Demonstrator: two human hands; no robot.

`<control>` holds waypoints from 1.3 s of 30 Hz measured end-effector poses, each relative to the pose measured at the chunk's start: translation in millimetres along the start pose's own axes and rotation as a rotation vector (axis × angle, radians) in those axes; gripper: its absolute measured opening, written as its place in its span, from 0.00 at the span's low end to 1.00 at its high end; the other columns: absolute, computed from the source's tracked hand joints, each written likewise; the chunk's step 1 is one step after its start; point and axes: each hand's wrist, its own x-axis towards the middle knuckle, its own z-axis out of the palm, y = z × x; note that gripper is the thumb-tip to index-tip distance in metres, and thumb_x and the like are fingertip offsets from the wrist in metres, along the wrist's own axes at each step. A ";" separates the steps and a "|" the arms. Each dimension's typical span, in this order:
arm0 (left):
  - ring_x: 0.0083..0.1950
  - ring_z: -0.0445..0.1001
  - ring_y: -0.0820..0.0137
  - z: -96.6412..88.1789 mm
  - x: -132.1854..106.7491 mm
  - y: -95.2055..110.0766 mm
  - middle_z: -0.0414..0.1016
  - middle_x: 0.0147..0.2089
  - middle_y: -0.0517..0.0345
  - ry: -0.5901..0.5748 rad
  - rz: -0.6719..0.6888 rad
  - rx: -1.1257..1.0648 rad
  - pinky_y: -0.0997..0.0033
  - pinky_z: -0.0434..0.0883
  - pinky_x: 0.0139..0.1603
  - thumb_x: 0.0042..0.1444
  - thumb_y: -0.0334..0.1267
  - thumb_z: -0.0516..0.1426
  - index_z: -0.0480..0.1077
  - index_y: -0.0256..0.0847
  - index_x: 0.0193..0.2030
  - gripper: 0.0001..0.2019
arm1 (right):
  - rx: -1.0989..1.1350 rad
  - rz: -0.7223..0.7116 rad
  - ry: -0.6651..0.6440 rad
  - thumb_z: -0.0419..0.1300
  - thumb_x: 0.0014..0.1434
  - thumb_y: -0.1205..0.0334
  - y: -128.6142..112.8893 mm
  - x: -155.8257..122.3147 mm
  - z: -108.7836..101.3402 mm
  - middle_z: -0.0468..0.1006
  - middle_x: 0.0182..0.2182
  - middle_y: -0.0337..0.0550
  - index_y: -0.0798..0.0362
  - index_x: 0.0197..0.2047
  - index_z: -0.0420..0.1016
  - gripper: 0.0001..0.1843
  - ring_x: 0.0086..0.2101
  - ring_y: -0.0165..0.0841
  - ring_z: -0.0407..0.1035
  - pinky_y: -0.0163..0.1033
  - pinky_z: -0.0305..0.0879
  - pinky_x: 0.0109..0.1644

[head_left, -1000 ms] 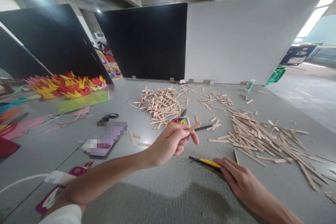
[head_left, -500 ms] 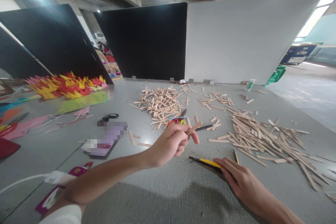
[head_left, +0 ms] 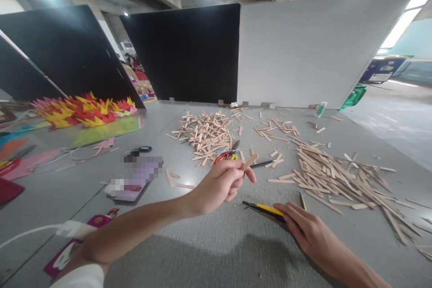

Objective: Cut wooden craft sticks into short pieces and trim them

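Observation:
My left hand is closed over the table, pinching a short wooden craft stick between thumb and fingers. The stick's rounded end points up and to the right. In my right hand is a yellow-and-black utility knife, its dark tip pointing left, low over the table. Knife and stick are apart. Just behind my left hand lie a tool with red and yellow handles, partly hidden, and a dark pen. A thin pencil-like stick is beside my right hand.
A pile of short stick pieces and a heap of longer craft sticks cover parts of the table. A phone, a power bank with cable and folded paper pieces lie left. Black and white boards stand behind.

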 end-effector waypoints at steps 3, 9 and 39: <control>0.22 0.42 0.77 0.4 -0.3 -0.6 0.49 0.25 0.73 0.020 -0.006 0.003 0.75 0.45 0.20 0.65 0.43 0.54 0.71 0.39 0.39 0.10 | -0.003 0.020 -0.020 0.46 0.80 0.60 2.0 -1.3 0.6 0.85 0.41 0.49 0.50 0.58 0.80 0.21 0.36 0.38 0.84 0.38 0.79 0.39; 0.22 0.42 0.77 -0.5 0.7 -1.7 0.49 0.25 0.72 0.070 -0.018 0.025 0.76 0.46 0.20 0.65 0.43 0.55 0.71 0.40 0.40 0.09 | 0.046 0.071 0.015 0.53 0.77 0.52 -1.0 1.0 -2.7 0.87 0.42 0.51 0.50 0.55 0.82 0.18 0.37 0.39 0.84 0.39 0.80 0.41; 0.26 0.67 0.73 1.4 5.3 -31.6 0.78 0.30 0.62 -0.135 -0.050 0.527 0.75 0.61 0.29 0.75 0.44 0.53 0.61 0.45 0.39 0.11 | 0.328 0.305 0.591 0.67 0.70 0.47 -61.4 -8.7 -43.3 0.83 0.26 0.38 0.47 0.50 0.75 0.14 0.15 0.27 0.61 0.31 0.60 0.17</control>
